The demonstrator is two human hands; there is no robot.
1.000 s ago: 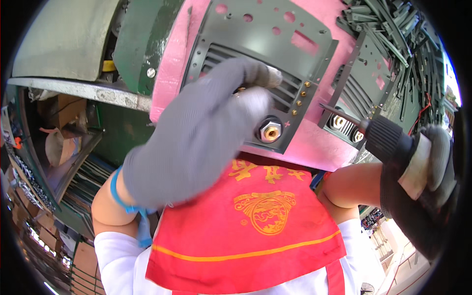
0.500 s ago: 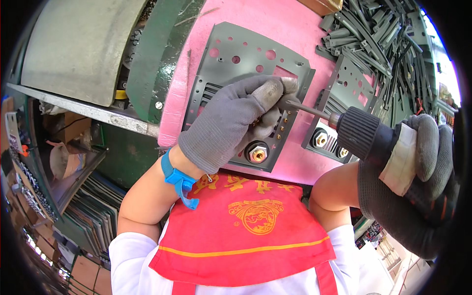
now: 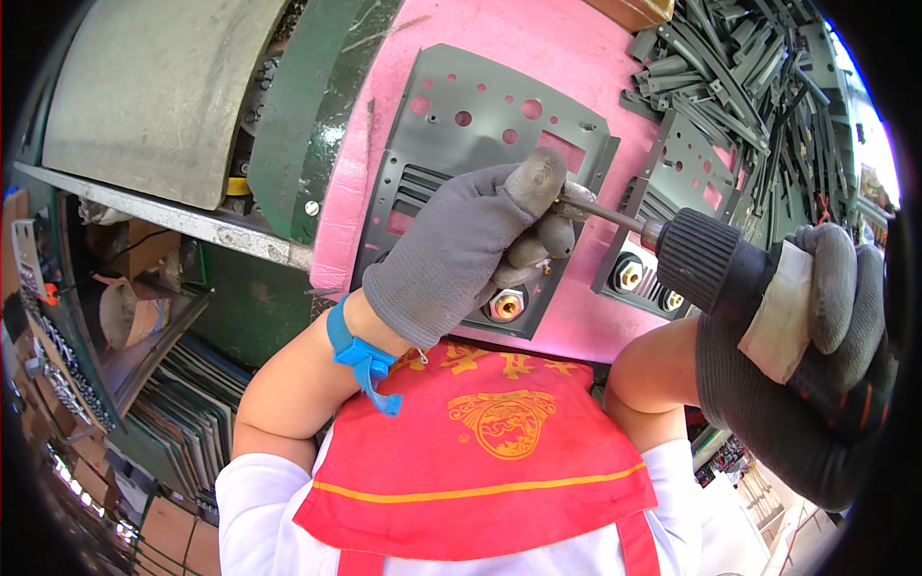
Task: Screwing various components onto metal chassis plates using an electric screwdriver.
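Note:
My left hand [image 3: 461,240], in a grey glove, is closed above a dark grey metal panel [image 3: 471,82] with round holes and slots. Thumb and fingers pinch a small brass-coloured screw [image 3: 557,202] against the tip of a driver bit [image 3: 610,213]. More brass-coloured bits show among the curled fingers. A cordless electric screwdriver [image 3: 706,264] fills my gloved right hand [image 3: 836,307], its bit pointing left at those fingertips. Just below my left hand, a brass fitting with a hex nut [image 3: 506,304] sits in the panel; the panel's lower middle is hidden.
To the right lies a second panel [image 3: 677,158] with two brass fittings. Behind it is a heap of dark metal strips [image 3: 720,67]. A pink work surface [image 3: 519,34] lies beneath the panels. Left stand a green metal plate [image 3: 303,115] and a metal-edged bench [image 3: 163,202].
My left thumb and fingers have shifted slightly right and closed in around the bit's tip, covering brass screws along the panel's edge. The screwdriver has hardly moved.

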